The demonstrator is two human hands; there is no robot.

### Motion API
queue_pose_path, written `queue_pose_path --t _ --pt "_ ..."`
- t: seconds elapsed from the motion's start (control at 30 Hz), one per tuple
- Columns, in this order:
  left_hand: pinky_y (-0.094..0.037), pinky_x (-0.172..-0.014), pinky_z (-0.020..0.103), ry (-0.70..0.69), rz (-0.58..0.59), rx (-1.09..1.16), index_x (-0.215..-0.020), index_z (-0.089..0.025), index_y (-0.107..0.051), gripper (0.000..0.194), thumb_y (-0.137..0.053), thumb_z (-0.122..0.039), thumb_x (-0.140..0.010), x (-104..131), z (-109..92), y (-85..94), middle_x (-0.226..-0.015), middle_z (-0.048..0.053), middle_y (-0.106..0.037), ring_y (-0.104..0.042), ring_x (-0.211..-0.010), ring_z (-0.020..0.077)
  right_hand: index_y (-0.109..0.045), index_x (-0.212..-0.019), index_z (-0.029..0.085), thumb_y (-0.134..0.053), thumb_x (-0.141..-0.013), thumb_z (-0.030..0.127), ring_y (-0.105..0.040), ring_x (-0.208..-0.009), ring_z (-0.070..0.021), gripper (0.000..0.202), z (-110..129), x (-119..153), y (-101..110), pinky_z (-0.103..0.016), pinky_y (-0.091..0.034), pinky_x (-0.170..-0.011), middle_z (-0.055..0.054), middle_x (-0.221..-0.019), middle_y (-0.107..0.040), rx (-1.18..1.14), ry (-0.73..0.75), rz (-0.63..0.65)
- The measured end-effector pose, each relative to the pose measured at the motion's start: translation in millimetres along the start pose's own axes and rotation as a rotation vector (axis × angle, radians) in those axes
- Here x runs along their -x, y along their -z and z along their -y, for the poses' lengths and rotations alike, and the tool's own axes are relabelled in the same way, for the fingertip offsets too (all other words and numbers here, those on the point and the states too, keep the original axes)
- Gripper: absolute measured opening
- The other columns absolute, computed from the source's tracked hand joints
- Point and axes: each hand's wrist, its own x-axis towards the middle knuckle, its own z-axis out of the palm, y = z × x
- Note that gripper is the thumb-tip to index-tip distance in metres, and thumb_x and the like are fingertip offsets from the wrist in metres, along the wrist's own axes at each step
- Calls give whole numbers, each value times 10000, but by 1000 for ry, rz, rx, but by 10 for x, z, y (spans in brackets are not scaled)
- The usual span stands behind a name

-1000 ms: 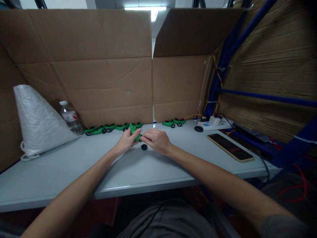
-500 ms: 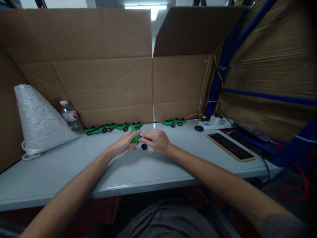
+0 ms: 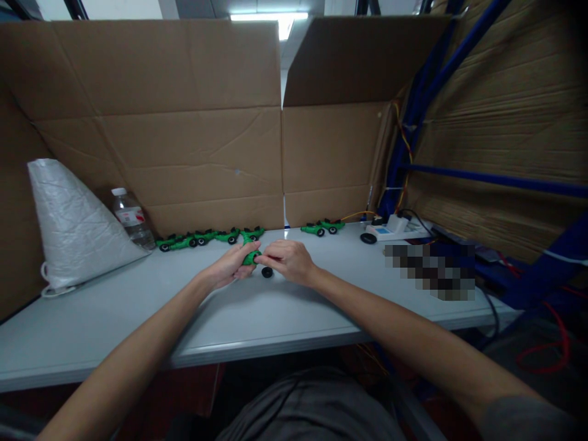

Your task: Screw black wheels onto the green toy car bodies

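My left hand [image 3: 226, 266] is closed around a green toy car body [image 3: 250, 257] above the middle of the table. Beside it on the right, my right hand [image 3: 288, 261] is pinched against the near end of that body; whatever its fingertips hold is too small and hidden to name. A black wheel [image 3: 267, 272] sits just below the fingers. Behind my left hand, several green toy cars [image 3: 197, 237] with black wheels stand in a row along the cardboard. Two more green cars [image 3: 322, 227] are farther right.
A silvery bag [image 3: 78, 226] and a plastic bottle [image 3: 133, 217] stand at the left of the white table [image 3: 294, 321]. At the right are a black disc [image 3: 368, 238], a white power strip [image 3: 404, 229] and a pixelated patch. Blue frame bars rise there.
Both hands keep nearly the same place and hold. The phone at the right, clear before, is now covered by pixelation. The view has shifted very slightly.
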Motion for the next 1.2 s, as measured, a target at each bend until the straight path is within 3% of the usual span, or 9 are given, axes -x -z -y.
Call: queue_pose_path --t 0.37,0.6,0.97,1.2 --pt "-116 -403 208 -17 -8 -65 -703 -195 -485 508 -635 -626 -927 24 -39 7 -495 -81 -339 -221 -404 49 -651 -696 202 -516 -1076 476 -533 -734 -166 487 -42 -11 -2 -295 -335 -690 -24 -702 -639 -40 54 15" --pt "-106 -390 199 23 40 -47 -706 -202 -470 487 -653 -601 -918 9 14 50 -512 -93 -308 -212 -404 49 -671 -746 201 -538 -1066 482 -535 -759 -173 446 -35 -3 -13 -295 -359 -721 -34 -757 -665 -46 106 13" --pt "-170 -404 177 -166 -150 -32 -749 -194 -478 477 -681 -598 -900 -65 50 -31 -530 -92 -360 -267 -409 43 -681 -806 203 -528 -1082 442 -533 -809 -176 396 -19 -27 14 -295 -300 -684 -31 -799 -672 100 -40 63" --pt "-134 -393 187 -77 -94 -93 -725 -205 -442 511 -674 -630 -887 -22 20 -21 -543 -99 -318 -242 -410 41 -696 -809 201 -490 -1092 459 -545 -808 -182 435 22 -19 41 -305 -327 -695 -47 -814 -696 144 79 58"
